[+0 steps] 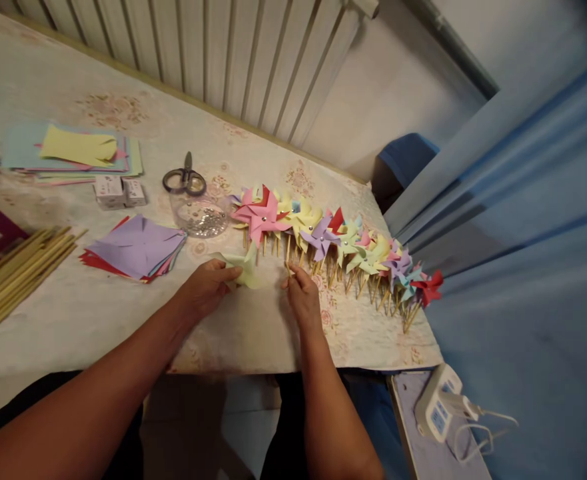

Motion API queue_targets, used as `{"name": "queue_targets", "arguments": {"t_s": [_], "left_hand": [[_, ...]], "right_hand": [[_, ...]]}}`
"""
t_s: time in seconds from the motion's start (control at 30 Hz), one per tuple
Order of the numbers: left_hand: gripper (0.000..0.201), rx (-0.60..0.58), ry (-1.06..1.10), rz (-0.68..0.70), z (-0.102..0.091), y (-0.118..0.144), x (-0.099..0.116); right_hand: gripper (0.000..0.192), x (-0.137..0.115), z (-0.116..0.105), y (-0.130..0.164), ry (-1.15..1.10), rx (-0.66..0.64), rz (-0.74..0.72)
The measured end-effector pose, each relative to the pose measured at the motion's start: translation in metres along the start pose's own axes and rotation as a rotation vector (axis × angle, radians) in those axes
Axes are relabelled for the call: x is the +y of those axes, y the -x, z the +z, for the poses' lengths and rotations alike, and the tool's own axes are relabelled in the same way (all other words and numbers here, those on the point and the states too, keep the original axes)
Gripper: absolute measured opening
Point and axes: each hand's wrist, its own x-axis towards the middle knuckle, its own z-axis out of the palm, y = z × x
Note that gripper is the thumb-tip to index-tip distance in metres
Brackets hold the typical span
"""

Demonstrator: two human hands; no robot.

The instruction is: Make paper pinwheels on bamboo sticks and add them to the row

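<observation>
Table [73, 320] under a pale flowered cloth, seen from above, with a ribbed radiator behind and blue fabric to the right. Along the right half, a long row of finished paper pinwheels [333, 240] on wooden sticks, heads overlapping, sticks pointing toward the near edge. At far left, a bundle of bare sticks [18, 273]; beside it a stack of cut paper squares [136, 248], purple on top; farther back, a pile of coloured sheets [73, 155], yellow uppermost. Near the middle, scissors [186, 179] resting across a clear cup of small shiny pins [200, 217]. Left hand [206, 288] at the table's near centre, grip pinched on a pale green folded pinwheel head [243, 270], which projects rightward from the fingertips and rests on or just above the cloth, just in front of the row's left end. Right hand [303, 300] close by, grip pressed together on the end of a thin stick [288, 257], apparently one standing at the row; exact contact too small to tell. Likely handling of the green head: very light, thin, easily creased or unfolded; best taken at the gathered centre, not the loose vane tips.
</observation>
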Motion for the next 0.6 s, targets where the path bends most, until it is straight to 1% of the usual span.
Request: {"name": "queue_targets", "arguments": {"t_s": [0.07, 0.1, 0.17, 0.23, 0.3, 0.4, 0.5, 0.6], "left_hand": [[0.016, -0.04, -0.008, 0.001, 0.003, -0.002, -0.004], [0.016, -0.068, -0.016, -0.003, 0.004, -0.002, -0.006], [0.017, -0.109, -0.033, -0.012, 0.007, -0.003, -0.009], [0.017, -0.117, -0.044, -0.015, 0.009, -0.004, -0.01], [0.017, -0.117, -0.047, -0.017, 0.01, -0.005, -0.012], [0.021, -0.127, -0.047, -0.022, 0.009, -0.007, -0.014], [0.025, -0.149, -0.056, -0.013, 0.006, -0.01, -0.017], [0.026, -0.159, -0.07, -0.013, 0.006, -0.01, -0.019]], "right_hand": [[0.04, -0.003, -0.003, -0.004, -0.25, 0.0, 0.13], [0.04, -0.005, -0.003, -0.006, -0.356, -0.006, 0.173], [0.037, -0.01, -0.003, -0.01, -0.518, -0.017, 0.22], [0.03, -0.015, -0.001, -0.014, -0.613, -0.03, 0.234], [0.024, -0.018, 0.001, -0.018, -0.657, -0.034, 0.243], [0.019, -0.02, 0.004, -0.023, -0.671, -0.005, 0.261], [0.018, -0.016, 0.003, -0.026, -0.661, 0.027, 0.265], [0.021, -0.011, 0.0, -0.027, -0.654, 0.048, 0.265]]}}
